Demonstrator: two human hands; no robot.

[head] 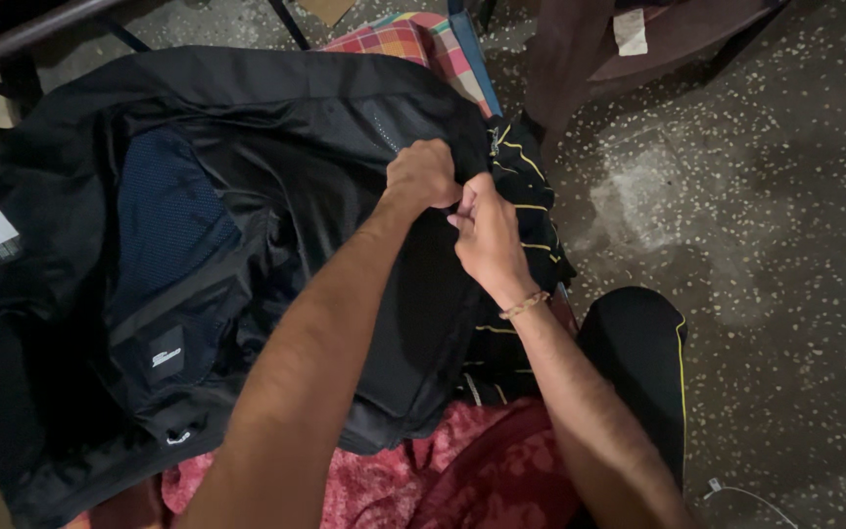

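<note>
Left hand (423, 174) and right hand (487, 235) — fingers of both pinched on the edge of a black jacket (198, 245), spread lining-up over red cloth (443, 480).

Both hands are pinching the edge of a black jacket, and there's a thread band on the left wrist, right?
Not quite. The head view shows the band on the right wrist. Both the left hand and right hand do pinch the edge of the black jacket.
</note>
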